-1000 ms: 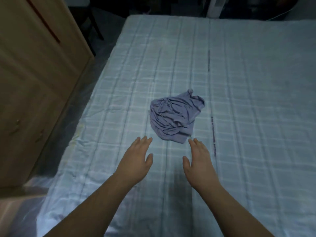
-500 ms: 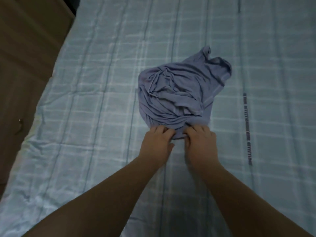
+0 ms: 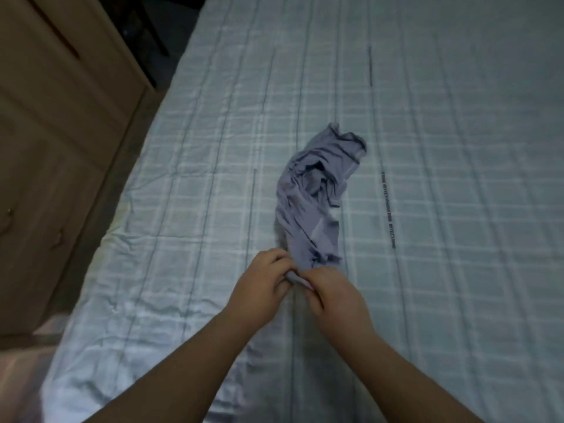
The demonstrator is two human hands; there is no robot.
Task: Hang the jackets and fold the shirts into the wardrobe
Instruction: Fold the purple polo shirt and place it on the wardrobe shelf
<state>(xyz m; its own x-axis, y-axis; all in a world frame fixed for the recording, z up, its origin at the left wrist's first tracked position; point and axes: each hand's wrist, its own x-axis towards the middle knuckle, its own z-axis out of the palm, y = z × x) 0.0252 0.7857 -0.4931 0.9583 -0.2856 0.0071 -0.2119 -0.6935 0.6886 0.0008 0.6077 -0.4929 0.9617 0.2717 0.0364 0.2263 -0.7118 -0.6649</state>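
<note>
A crumpled lavender shirt lies stretched out lengthwise on the pale checked bed, its far end bunched. My left hand and my right hand meet at the shirt's near edge, and both pinch the fabric with curled fingers. A small fold of cloth shows between the two hands. The wooden wardrobe stands to the left of the bed.
A narrow strip of floor runs between the wardrobe and the bed's left edge. Dark furniture legs stand at the far left corner of the bed. The sheet is wrinkled near the front left corner.
Both hands reached from the bare sheet to the shirt's near edge and took hold of it. The shirt has been drawn toward me, pulled from a round heap into a long strip.
</note>
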